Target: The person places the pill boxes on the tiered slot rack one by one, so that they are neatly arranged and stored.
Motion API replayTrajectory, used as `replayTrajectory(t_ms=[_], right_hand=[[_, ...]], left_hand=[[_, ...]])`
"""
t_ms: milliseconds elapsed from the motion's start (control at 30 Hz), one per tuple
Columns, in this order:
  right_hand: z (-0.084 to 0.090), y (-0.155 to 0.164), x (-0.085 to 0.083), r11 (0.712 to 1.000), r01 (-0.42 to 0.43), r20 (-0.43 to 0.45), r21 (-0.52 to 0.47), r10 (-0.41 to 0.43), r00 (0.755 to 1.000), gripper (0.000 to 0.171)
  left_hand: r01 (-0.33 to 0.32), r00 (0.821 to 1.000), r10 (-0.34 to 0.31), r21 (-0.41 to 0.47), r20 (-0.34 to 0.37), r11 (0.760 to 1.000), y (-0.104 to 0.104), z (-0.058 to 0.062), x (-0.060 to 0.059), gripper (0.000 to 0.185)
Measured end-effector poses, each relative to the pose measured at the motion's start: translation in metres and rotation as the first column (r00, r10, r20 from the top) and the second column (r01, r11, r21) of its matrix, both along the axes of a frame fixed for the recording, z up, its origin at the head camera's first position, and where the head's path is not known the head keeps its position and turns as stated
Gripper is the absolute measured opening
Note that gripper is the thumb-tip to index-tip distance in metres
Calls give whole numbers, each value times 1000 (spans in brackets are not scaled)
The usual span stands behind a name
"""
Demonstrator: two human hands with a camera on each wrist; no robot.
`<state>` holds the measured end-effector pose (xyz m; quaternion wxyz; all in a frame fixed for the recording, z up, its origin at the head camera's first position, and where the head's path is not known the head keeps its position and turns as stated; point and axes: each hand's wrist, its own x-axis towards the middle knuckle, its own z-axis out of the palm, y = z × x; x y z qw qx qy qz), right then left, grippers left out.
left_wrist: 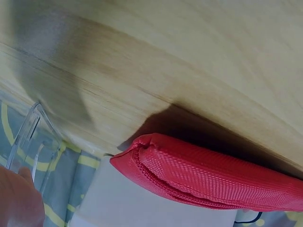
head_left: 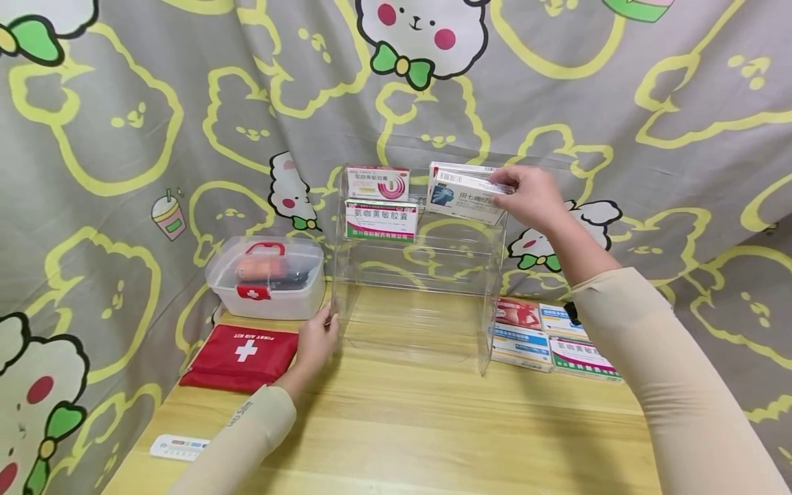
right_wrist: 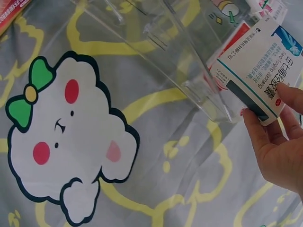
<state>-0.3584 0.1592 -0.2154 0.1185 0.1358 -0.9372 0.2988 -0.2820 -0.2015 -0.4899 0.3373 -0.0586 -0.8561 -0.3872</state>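
A clear acrylic tiered rack stands on the table. My right hand pinches a white medicine box by its right end, tilted at the top right of the rack. Thumb and fingertips also show on this box in the right wrist view. Behind it is another box, mostly hidden. Two medicine boxes occupy the rack's left: a white and pink one on top and a green-edged one below. My left hand grips the rack's left side panel low down.
Left of the rack sit a lidded first aid box and a red first aid pouch. A white thermometer-like strip lies at the front left. Several medicine boxes are laid out right of the rack. A patterned curtain hangs behind.
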Motion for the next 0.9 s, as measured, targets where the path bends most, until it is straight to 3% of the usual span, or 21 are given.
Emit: replayTrajectory(t_ms=[267, 500, 900], right_hand=[[-5, 2, -2, 1000, -5, 26, -11, 5, 1000, 32], [-16, -3, -7, 999, -34, 15, 37, 33, 999, 30], [-26, -16, -9, 993, -30, 13, 116, 28, 1000, 30]], left_hand=[[9, 1000, -9, -6, -2, 1000, 2, 0, -3, 31], [-7, 999, 6, -18, -40, 1000, 1, -1, -3, 31], [9, 1000, -9, 2, -3, 1000, -1, -3, -2, 29]])
